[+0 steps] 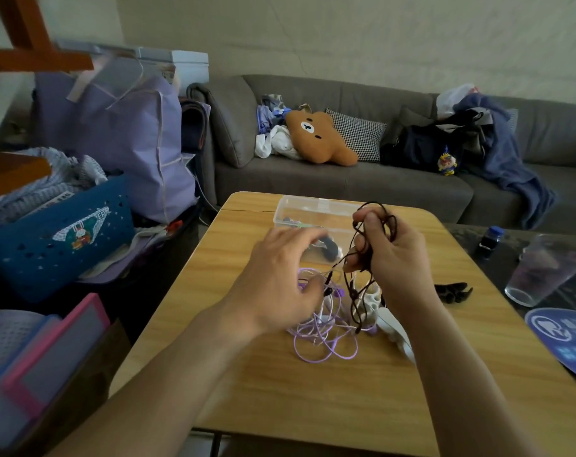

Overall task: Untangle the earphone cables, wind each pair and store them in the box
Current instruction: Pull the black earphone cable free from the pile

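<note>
Dark brown thin earphone cable (362,258), looped and tangled, held above the light wood-grain tabletop (313,390) by the right hand (392,255), fingers curled round the upper loops; lower strands hang to the pile below. Left hand (280,275), at nine o'clock of the right, fingers loosely bent and spread over the pile; whether the fingertips pinch a strand cannot be told, being blurred. Lilac glossy earphone cable (319,341), in loose coils flat on the table under both hands, partly hidden by the left wrist. White cable and earpieces (369,301), mixed into the pile, shape unclear. Clear rectangular plastic box (300,209), open-topped, at twelve o'clock of the pile, holding a grey wound item half hidden behind the left hand.
</note>
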`<action>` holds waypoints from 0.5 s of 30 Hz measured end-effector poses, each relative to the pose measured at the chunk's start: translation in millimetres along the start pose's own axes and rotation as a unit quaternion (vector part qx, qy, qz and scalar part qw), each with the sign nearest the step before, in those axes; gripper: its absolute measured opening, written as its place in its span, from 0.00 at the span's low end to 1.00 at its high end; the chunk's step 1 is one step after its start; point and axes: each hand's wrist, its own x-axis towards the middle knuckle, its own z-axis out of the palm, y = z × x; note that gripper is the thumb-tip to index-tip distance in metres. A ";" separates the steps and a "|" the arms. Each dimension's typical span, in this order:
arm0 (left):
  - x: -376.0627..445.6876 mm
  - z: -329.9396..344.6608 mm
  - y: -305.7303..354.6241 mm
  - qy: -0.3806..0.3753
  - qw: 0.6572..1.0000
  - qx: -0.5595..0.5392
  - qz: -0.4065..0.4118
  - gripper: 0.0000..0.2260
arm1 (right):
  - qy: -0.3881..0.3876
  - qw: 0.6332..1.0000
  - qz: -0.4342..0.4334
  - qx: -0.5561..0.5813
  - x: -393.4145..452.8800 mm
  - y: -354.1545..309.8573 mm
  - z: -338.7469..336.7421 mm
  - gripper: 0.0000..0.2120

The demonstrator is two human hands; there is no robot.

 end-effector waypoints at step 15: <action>3.1 11.2 2.0 0.037 0.990 -0.123 -0.053 0.02 | 0.084 0.995 0.009 0.061 0.0 -0.8 0.9 0.10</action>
